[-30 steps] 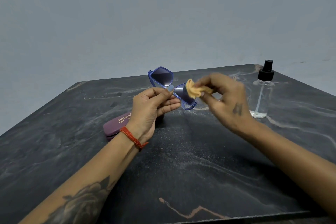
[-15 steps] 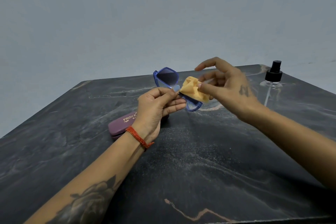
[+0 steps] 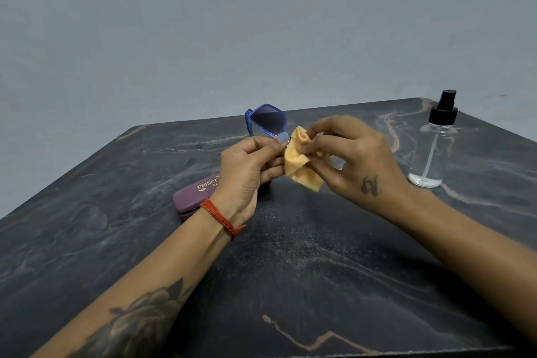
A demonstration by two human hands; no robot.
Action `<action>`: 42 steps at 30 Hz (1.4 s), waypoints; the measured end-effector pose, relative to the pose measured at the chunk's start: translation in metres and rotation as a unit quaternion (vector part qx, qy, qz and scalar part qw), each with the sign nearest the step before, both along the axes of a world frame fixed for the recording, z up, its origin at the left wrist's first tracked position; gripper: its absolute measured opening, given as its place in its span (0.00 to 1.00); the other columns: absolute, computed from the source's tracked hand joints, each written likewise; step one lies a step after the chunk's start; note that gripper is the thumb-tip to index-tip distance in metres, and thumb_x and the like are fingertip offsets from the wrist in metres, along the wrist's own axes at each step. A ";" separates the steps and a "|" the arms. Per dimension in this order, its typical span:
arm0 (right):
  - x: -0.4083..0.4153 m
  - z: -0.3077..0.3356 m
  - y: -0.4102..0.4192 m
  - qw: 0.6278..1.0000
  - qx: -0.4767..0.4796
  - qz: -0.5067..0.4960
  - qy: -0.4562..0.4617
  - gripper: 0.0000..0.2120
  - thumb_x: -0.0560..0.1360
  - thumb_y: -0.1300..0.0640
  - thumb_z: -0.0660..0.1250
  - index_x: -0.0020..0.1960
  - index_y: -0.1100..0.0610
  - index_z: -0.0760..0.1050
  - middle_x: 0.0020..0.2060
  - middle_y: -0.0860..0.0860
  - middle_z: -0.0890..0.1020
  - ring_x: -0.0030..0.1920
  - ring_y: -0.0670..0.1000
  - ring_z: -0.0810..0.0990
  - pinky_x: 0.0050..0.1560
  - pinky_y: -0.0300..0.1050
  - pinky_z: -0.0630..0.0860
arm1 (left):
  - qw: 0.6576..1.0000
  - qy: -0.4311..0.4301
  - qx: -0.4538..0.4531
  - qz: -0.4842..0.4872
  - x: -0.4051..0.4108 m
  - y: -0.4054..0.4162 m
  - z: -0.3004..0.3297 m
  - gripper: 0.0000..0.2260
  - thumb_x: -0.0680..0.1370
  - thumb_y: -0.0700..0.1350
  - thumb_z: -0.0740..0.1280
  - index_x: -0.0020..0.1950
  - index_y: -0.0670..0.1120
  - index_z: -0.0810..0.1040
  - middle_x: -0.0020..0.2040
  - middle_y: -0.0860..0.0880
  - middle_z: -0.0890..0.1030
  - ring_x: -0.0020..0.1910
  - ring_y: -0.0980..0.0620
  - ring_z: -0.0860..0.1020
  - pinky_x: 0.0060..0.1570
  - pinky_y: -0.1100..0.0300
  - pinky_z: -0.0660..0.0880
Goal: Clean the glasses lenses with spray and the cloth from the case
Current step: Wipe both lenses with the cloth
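Since half a second ago, your right hand (image 3: 353, 158) has curled in: the fingers that were spread above the cloth are now bunched on it, and the cloth covers the near lens completely. Your left hand (image 3: 250, 167) has kept its grip.

Containers: clear cylindrical plastic spray bottle (image 3: 433, 151) with a black pump top, upright at far right on the table, well apart from your hands; a shallow layer of clear liquid sits at its bottom, dip tube visible. Maroon oblong glasses case (image 3: 193, 193) with gold lettering lies closed on the table, just behind your left wrist, partly hidden by it.

Materials: blue translucent plastic-framed glasses (image 3: 266, 122) with angular, dark tinted lenses; soft yellow-orange cleaning cloth (image 3: 300, 158), crumpled, zigzag-cut lower edge hanging free. Dark grey marbled stone table (image 3: 290, 270), pale and rust veins, fine speckling in the middle.

Position: glasses held above the table's far middle, between your hands. Left hand pinches the frame near the bridge, thumb over fingers. Right hand pinches the cloth closed around the right-side lens. Frame's long axis runs from far left to near right; the exposed lens stands up, facing you.

Red thread band (image 3: 222, 218) on your left wrist.
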State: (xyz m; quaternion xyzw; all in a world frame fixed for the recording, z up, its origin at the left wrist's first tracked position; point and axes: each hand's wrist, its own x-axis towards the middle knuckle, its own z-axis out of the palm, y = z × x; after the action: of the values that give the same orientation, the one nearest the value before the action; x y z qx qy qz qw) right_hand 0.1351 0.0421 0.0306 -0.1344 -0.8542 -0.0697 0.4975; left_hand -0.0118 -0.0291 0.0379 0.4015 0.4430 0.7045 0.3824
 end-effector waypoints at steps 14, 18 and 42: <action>-0.004 0.000 0.002 0.994 0.016 -0.085 0.073 0.04 0.70 0.65 0.70 0.45 0.62 0.79 0.39 0.54 0.81 0.39 0.54 0.77 0.39 0.38 0.68 | 1.000 -0.010 -0.002 -0.016 -0.001 0.003 -0.001 0.06 0.74 0.35 0.65 0.38 0.38 0.76 0.29 0.46 0.82 0.31 0.52 0.82 0.33 0.63 0.80; -0.009 -0.005 0.005 0.997 0.055 -0.029 0.051 0.07 0.73 0.64 0.66 0.45 0.61 0.83 0.44 0.56 0.82 0.43 0.55 0.77 0.45 0.37 0.69 | 1.000 -0.012 0.002 -0.023 0.000 0.002 -0.001 0.06 0.74 0.35 0.65 0.37 0.38 0.76 0.30 0.46 0.83 0.32 0.53 0.82 0.33 0.63 0.79; -0.006 -0.005 0.001 0.999 0.033 0.005 0.014 0.14 0.70 0.68 0.59 0.49 0.62 0.81 0.45 0.54 0.83 0.44 0.55 0.77 0.47 0.41 0.72 | 1.000 -0.001 0.012 -0.017 -0.001 0.003 -0.003 0.05 0.74 0.37 0.66 0.38 0.39 0.76 0.31 0.47 0.83 0.32 0.53 0.82 0.32 0.64 0.79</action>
State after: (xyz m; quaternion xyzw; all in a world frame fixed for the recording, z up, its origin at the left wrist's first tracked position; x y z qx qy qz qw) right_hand 0.1288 0.0426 0.0259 -0.1151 -0.8450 -0.0931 0.5138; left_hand -0.0128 -0.0263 0.0351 0.4131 0.4275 0.7033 0.3898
